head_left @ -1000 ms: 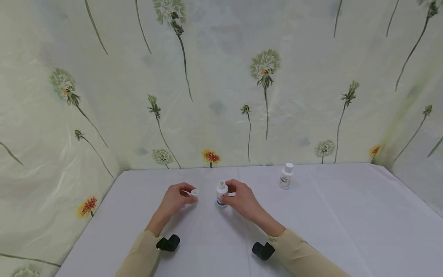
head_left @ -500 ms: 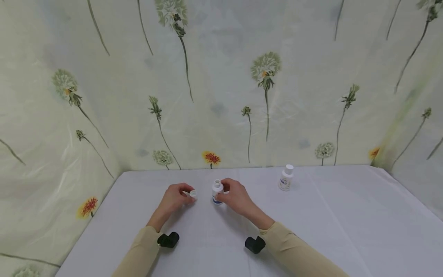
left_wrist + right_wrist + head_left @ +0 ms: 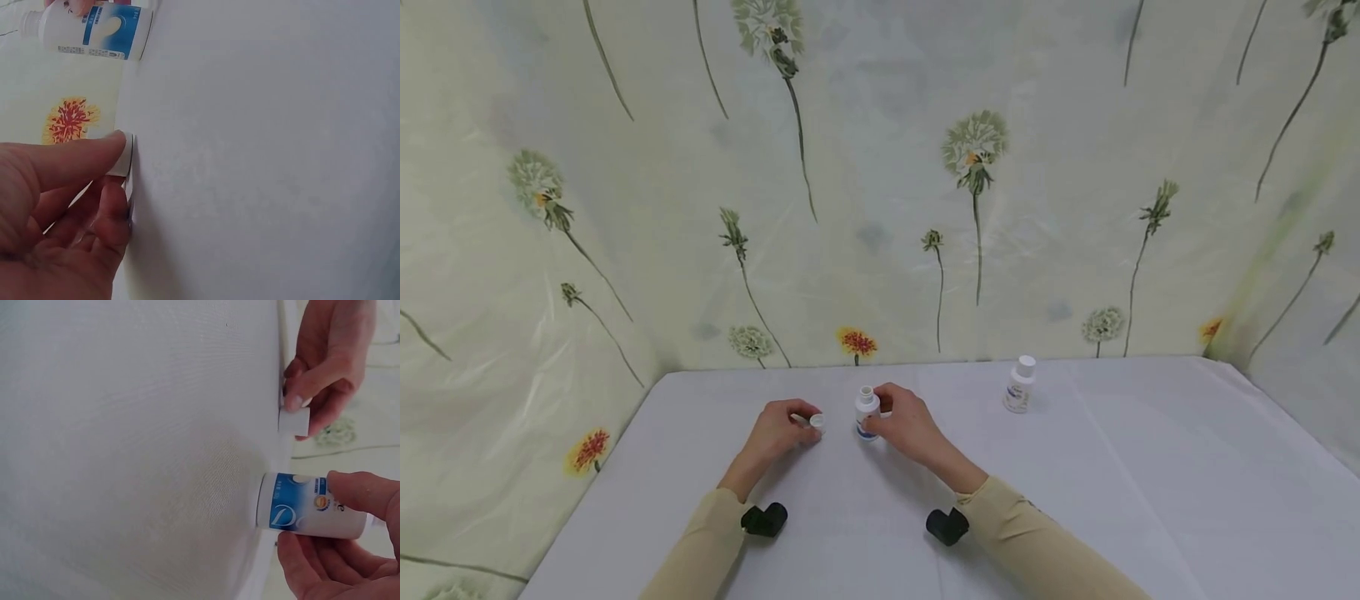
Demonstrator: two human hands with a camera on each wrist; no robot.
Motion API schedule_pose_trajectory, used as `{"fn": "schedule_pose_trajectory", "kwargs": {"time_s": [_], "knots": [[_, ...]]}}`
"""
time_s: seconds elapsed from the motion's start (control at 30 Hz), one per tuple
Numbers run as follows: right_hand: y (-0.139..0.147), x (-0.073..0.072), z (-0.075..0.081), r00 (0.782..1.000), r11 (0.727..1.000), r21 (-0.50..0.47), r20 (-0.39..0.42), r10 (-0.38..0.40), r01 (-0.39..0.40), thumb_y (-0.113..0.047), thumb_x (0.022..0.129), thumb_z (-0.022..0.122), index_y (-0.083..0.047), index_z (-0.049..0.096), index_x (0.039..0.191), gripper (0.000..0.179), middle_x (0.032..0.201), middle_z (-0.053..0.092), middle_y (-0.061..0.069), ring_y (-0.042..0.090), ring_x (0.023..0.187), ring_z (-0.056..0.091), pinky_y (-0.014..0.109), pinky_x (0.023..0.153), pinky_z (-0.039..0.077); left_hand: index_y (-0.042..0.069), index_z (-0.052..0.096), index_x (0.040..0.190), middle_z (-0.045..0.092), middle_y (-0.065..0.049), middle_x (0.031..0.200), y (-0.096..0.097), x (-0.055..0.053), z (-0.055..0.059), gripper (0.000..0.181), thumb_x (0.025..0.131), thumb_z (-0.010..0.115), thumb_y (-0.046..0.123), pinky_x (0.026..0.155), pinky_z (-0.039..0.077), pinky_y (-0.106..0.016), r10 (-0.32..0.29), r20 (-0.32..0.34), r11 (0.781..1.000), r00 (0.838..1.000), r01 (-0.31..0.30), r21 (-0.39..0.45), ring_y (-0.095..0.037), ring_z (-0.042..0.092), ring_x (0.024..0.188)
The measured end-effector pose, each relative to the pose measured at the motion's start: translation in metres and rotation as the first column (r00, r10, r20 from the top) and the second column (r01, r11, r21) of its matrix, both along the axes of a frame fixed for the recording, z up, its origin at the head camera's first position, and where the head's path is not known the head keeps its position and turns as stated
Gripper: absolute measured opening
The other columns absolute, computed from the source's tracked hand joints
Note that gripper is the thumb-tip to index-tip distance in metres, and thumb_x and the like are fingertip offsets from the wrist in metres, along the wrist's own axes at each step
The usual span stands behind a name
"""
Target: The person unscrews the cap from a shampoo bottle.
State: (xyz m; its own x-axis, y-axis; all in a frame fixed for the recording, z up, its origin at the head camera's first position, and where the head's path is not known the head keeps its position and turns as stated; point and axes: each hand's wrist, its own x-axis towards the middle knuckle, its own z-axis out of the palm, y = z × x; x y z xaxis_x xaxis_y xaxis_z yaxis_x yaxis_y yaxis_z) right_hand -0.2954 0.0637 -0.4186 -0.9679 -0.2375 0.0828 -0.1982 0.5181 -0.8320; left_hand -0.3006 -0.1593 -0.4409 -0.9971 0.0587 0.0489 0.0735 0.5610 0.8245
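Observation:
In the head view my left hand pinches a small white cap between thumb and fingers, its hollow side facing up. The left wrist view has this cap right at the white cloth. My right hand grips an uncapped white pill bottle by its side, upright, just right of the cap. A blue and white label shows in the right wrist view, with the bottle's base at the cloth. The bottle's open neck appears in the left wrist view.
A second white pill bottle, capped, stands upright at the back right of the cloth-covered table. Behind the table's far edge hangs a flower-printed curtain. Black wrist cameras sit at both cuffs.
My right hand has brought the bottle to the left, closer to the cap. The left hand with the cap has barely moved, and the capped bottle stays in place.

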Motion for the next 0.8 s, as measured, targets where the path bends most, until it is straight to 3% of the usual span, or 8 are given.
{"fn": "schedule_pose_trajectory", "kwargs": {"time_s": [0.5,0.8], "knots": [[0.010,0.010,-0.003,1.000,0.999,-0.044,0.015,-0.022,0.022,-0.015,0.087,0.075,-0.006,0.058,0.126,0.044,0.121,0.063,0.008,0.029,0.115,0.058,0.045,0.092,0.051,0.002,0.070,0.110,0.069,-0.007,0.098,-0.006,0.006,0.000,0.033,0.078,0.076,-0.001,0.069,0.049,-0.030,0.003,-0.002,0.999,1.000,-0.003,0.038,-0.019,0.058,0.076],[0.023,0.018,-0.002,1.000,0.998,-0.048,-0.009,-0.027,0.027,-0.012,0.087,0.075,-0.004,0.058,0.126,0.043,0.123,0.062,0.012,0.029,0.114,0.059,0.044,0.090,0.052,0.002,0.069,0.110,0.068,-0.008,0.098,-0.008,0.015,0.001,0.029,0.081,0.075,0.000,0.060,0.049,-0.029,0.042,-0.011,0.996,0.999,-0.041,0.081,-0.017,0.058,0.071]]}}
